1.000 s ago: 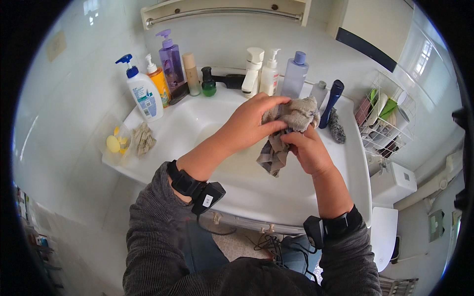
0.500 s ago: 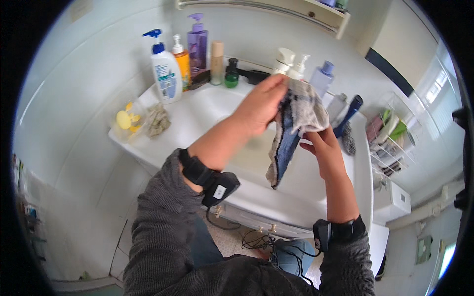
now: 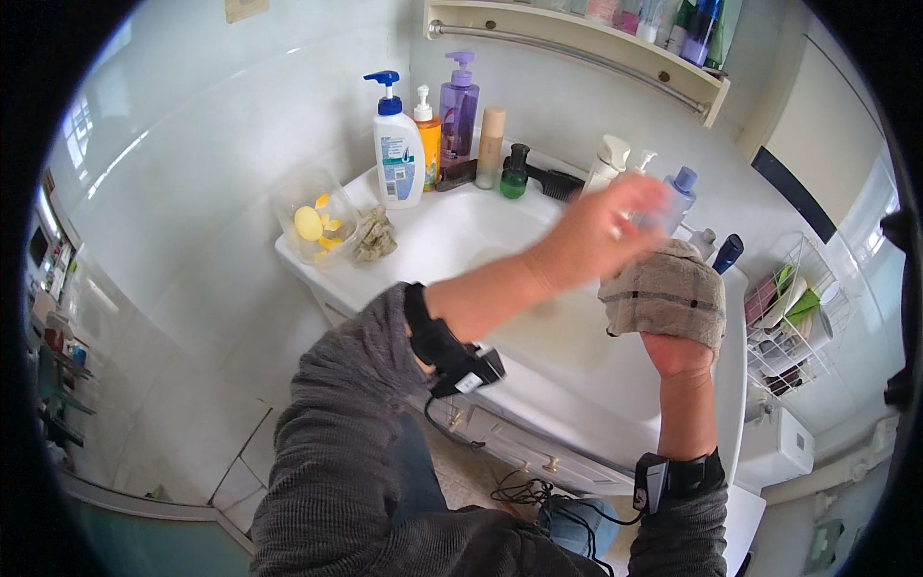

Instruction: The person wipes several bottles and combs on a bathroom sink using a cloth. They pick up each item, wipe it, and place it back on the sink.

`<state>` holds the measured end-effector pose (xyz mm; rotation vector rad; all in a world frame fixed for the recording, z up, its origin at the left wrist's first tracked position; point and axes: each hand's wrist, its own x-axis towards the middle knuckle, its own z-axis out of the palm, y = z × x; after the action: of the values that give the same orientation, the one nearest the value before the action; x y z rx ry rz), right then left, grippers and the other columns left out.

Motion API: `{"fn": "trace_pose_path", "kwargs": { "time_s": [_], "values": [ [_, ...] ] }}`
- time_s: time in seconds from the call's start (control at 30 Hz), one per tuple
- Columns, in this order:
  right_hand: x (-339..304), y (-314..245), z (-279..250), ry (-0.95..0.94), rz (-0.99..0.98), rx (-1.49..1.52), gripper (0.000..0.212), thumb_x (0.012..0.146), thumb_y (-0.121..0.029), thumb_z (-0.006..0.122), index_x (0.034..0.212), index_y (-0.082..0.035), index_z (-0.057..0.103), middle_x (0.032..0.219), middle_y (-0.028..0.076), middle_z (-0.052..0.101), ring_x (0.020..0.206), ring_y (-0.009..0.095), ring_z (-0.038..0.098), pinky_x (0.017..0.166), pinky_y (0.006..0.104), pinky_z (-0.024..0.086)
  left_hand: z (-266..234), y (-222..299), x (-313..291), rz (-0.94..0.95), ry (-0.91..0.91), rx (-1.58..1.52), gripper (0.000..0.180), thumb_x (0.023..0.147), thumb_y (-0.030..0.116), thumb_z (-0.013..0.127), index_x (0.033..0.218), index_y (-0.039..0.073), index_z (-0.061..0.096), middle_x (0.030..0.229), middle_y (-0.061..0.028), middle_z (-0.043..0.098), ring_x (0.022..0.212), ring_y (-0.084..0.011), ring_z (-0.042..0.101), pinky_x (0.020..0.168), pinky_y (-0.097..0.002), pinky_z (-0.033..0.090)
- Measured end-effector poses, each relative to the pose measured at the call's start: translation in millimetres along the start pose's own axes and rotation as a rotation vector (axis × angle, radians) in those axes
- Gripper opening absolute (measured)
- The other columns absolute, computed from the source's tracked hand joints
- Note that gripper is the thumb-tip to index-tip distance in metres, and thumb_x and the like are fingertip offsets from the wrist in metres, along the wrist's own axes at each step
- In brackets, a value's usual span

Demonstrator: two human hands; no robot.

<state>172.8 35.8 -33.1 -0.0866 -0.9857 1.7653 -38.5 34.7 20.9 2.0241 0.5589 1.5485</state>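
Observation:
A beige checked cloth [image 3: 668, 293], shaped like a mitt, covers my right hand [image 3: 677, 354] over the right part of the white sink [image 3: 461, 213]. Only the wrist and the heel of that hand show below the cloth; its fingers are hidden inside. My left hand [image 3: 615, 226] is just up and to the left of the cloth, smeared by motion. Whether its fingertips touch the cloth I cannot tell.
Along the sink's back edge stand a white pump bottle [image 3: 399, 159], a purple pump bottle [image 3: 460, 111] and several others, plus a black brush [image 3: 558, 183]. At left are a clear container [image 3: 288, 207] and a crumpled grey cloth [image 3: 373, 236]. A wire basket [image 3: 784, 332] hangs at right.
The cloth has gone from hanging between both hands to covering my right hand, its checked side showing. My left hand has come off its upper edge. The view has shifted too.

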Motion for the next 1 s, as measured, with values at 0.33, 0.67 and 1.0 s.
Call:
{"fn": "trace_pose_path", "kwargs": {
  "time_s": [0.33, 0.67, 1.0],
  "values": [
    [-8, 6, 20, 0.111, -0.040, 0.084, 0.047, 0.098, -0.041, 0.040, 0.136, -0.014, 0.042, 0.134, 0.009, 0.051, 0.124, 0.030, 0.048, 0.103, 0.0478, 0.042, -169, -59, -26, -0.316, 1.012, 0.899, 0.102, 0.067, 0.024, 0.084, 0.143, 0.004, 0.020, 0.138, -0.0215, 0.030, 0.127, -0.0370, 0.036, 0.107, -0.0434, 0.033],
    [-11, 8, 26, 0.168, -0.160, 0.028, 0.054, 0.094, -0.047, 0.049, 0.137, -0.016, 0.041, 0.133, 0.008, 0.052, 0.122, 0.029, 0.052, 0.099, 0.0462, 0.046, -198, -107, -46, -0.652, 1.078, 0.932, 0.112, 0.062, 0.022, 0.086, 0.148, 0.010, 0.015, 0.144, -0.0174, 0.034, 0.132, -0.0338, 0.038, 0.108, -0.0426, 0.036],
    [-8, 9, 44, 0.165, -0.181, -0.083, 0.044, 0.096, -0.039, 0.047, 0.131, -0.013, 0.044, 0.127, 0.011, 0.055, 0.117, 0.030, 0.055, 0.096, 0.0451, 0.049, -209, -113, -60, -0.768, 0.964, 0.969, 0.073, 0.062, 0.026, 0.087, 0.118, 0.006, 0.044, 0.119, -0.0192, 0.055, 0.112, -0.0345, 0.055, 0.093, -0.0449, 0.045]
  ]
}}
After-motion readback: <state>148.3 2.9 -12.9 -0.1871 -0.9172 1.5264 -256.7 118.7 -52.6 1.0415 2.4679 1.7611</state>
